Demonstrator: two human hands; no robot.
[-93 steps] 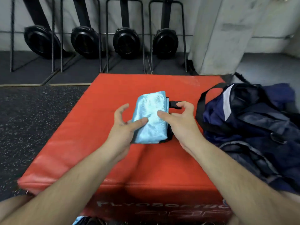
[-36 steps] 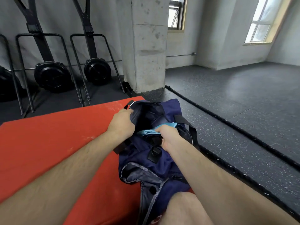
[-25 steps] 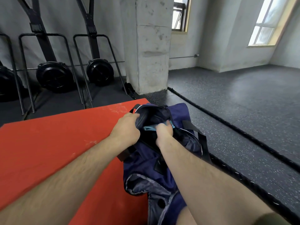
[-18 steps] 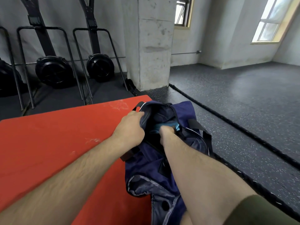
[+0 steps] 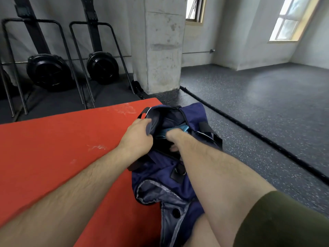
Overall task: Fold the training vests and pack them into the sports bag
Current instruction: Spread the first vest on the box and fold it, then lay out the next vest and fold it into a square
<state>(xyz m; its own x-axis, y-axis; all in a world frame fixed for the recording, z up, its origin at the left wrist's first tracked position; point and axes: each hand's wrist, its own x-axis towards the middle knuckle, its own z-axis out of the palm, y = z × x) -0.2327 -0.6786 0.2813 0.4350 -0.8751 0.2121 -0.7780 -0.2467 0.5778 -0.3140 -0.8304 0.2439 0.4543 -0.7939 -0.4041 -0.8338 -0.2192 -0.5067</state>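
A navy sports bag (image 5: pixel 156 177) lies on the right edge of a red mat (image 5: pixel 62 143), its mouth open toward the far end. My left hand (image 5: pixel 138 138) grips the left rim of the opening and holds it apart. My right hand (image 5: pixel 171 138) is sunk into the opening, fingers mostly hidden, holding a folded light-blue training vest (image 5: pixel 181 129). Only a strip of the vest shows above the hand, inside the bag.
A concrete column (image 5: pixel 163 50) stands just beyond the mat. Black fan-wheel exercise machines (image 5: pixel 48 72) on metal frames line the wall at back left. A thick black rope (image 5: pixel 249 132) runs across the speckled rubber floor to the right of the bag.
I carried the folded vest from the mat over to the bag. My left hand took the bag's rim, and my right hand pushed the vest deeper inside.
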